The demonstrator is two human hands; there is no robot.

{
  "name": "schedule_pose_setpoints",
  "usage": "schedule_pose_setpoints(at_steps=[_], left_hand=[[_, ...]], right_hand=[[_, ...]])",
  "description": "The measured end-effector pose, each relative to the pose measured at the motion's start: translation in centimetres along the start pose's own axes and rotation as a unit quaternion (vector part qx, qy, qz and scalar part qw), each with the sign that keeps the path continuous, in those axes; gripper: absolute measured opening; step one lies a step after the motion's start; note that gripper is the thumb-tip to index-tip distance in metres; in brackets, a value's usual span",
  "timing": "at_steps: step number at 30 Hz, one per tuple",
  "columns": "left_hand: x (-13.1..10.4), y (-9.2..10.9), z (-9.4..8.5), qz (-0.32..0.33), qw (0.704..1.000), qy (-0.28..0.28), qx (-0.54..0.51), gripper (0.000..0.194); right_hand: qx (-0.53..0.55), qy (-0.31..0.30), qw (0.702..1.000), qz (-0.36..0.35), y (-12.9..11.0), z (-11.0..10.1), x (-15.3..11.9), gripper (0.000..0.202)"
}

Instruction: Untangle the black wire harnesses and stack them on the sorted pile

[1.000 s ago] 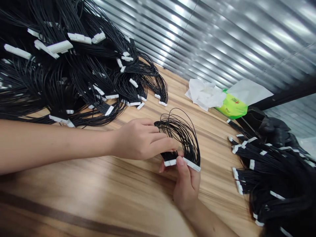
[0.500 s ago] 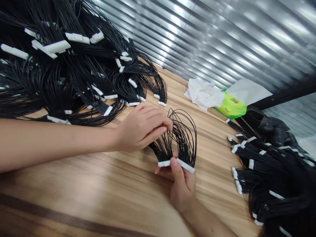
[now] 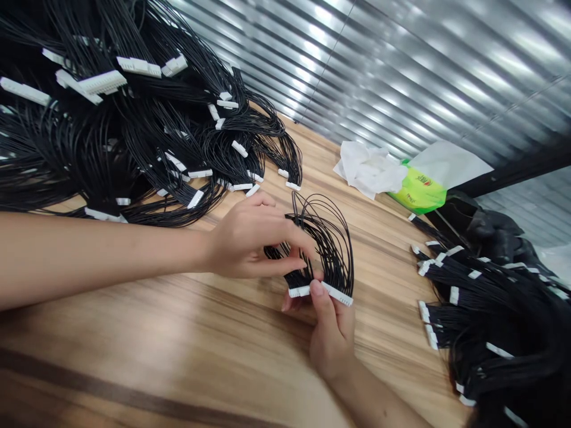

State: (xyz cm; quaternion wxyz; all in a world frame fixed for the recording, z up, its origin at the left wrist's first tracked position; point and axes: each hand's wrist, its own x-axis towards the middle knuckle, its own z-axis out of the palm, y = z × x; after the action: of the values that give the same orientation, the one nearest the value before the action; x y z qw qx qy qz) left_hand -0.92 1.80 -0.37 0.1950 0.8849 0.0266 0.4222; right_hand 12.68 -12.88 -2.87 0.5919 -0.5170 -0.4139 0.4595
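Note:
A looped bundle of thin black wires (image 3: 334,244) ends in two white connectors, a shorter left one (image 3: 298,292) and a longer right one (image 3: 338,293). My right hand (image 3: 330,327) pinches the bundle where the connectors meet, thumb in front and other fingers behind. From the left, my left hand (image 3: 259,241) reaches over the wires, its thumb and index finger curled around a few strands just above the connectors. Its other fingers are partly hidden.
Black wire bundles with white connectors (image 3: 102,83) heap up at the left; more bundles (image 3: 504,321) lie at the right. White tissue (image 3: 368,169) and a green packet (image 3: 417,189) sit near the corrugated metal wall (image 3: 357,71). Wood tabletop (image 3: 214,333) lies underneath.
My left hand's fingertips have moved down and right, closer to the connectors. The wire loops have shifted slightly left, and the connectors have tilted a little in my right hand.

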Motion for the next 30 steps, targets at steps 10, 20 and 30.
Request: schedule_pose_setpoints(at_steps=[10,20,30], left_hand=[[0.07,0.04,0.18,-0.06,0.998,0.004,-0.012,0.02],[0.17,0.11,0.13,-0.027,0.999,0.006,0.037,0.01],[0.13,0.4,0.22,-0.021,1.0,-0.003,0.016,0.008]], right_hand=[[0.013,-0.002,1.0,-0.007,0.35,0.01,-0.39,0.015],[-0.014,-0.018,1.0,-0.002,0.32,-0.24,-0.4,0.02],[-0.035,-0.045,0.998,0.001,-0.01,-0.04,-0.23,0.02]])
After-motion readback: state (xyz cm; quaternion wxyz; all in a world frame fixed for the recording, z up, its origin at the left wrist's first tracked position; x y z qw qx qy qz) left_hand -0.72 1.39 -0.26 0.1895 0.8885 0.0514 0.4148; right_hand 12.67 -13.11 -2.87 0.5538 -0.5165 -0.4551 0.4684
